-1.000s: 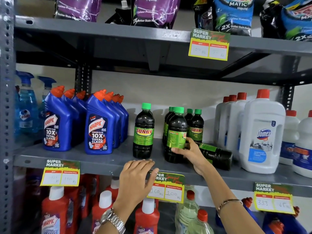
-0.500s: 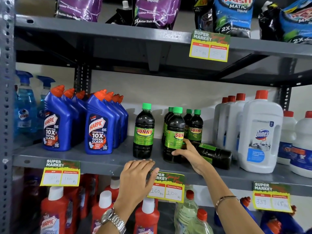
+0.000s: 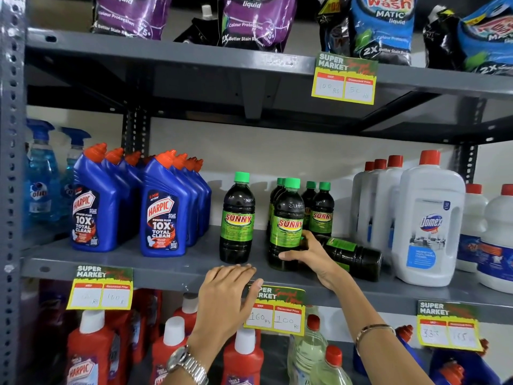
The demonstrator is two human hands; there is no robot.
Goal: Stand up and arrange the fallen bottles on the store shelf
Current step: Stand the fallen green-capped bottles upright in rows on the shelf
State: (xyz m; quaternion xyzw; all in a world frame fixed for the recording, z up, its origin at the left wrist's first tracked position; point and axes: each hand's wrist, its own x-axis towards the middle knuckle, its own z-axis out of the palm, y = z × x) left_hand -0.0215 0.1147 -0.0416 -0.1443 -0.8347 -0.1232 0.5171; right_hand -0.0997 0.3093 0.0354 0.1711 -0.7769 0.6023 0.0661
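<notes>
Several dark Sunny bottles with green caps stand on the grey middle shelf [image 3: 166, 266]. One upright bottle [image 3: 237, 218] stands alone at the left of the group. My right hand [image 3: 311, 257] grips the lower part of the front upright bottle [image 3: 287, 218]. Right behind that hand, a fallen Sunny bottle [image 3: 352, 255] lies on its side, base toward the right. Two more upright bottles [image 3: 320, 212] stand at the back. My left hand [image 3: 227, 295] rests flat on the shelf's front edge, fingers together, holding nothing.
Blue Harpic bottles [image 3: 161, 209] stand to the left, white Domex jugs [image 3: 427, 218] to the right. Price tags [image 3: 274, 311] hang on the shelf edge. Detergent pouches [image 3: 258, 20] fill the shelf above; red-capped bottles [image 3: 241, 357] stand on the lower shelf.
My right hand has turned the front upright bottle so its Sunny label faces forward. The left hand has stayed on the shelf edge.
</notes>
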